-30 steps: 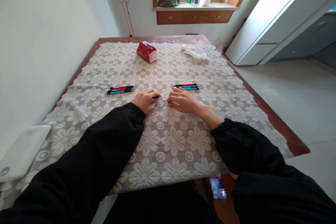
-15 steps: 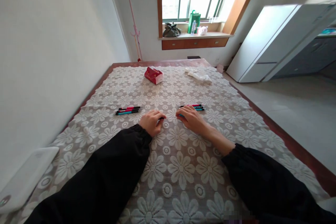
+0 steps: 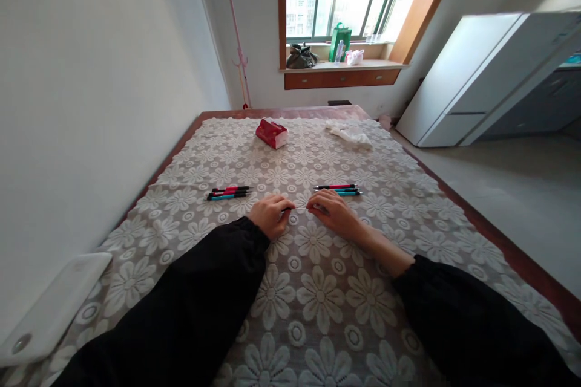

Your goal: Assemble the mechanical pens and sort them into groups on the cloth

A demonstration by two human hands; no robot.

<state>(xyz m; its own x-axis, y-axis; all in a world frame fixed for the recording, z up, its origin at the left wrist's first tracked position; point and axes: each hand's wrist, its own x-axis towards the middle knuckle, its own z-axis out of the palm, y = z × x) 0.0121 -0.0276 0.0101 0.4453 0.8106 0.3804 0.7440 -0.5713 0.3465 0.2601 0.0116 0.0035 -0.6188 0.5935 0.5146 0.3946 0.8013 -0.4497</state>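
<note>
My left hand (image 3: 270, 216) and my right hand (image 3: 333, 213) rest close together on the lace tablecloth (image 3: 318, 290). Both have their fingers closed on the ends of a thin pen (image 3: 297, 208), a short part of which shows in the gap between them. Three pens in black, pink and teal (image 3: 228, 193) lie side by side to the left of my left hand. Another small group of pens (image 3: 338, 189) lies just beyond my right hand's fingers. Black sleeves cover both forearms.
A red tissue pack (image 3: 271, 133) and a crumpled white sheet (image 3: 349, 134) lie at the far end of the table. A white flat board (image 3: 49, 308) sits at the near left by the wall. The wooden table edge (image 3: 521, 263) runs along the right; a white cabinet (image 3: 472, 78) stands beyond.
The view has tilted upward, so the window now shows. My hands stay together on the same spot, and a thin part of the pen now shows between them.
</note>
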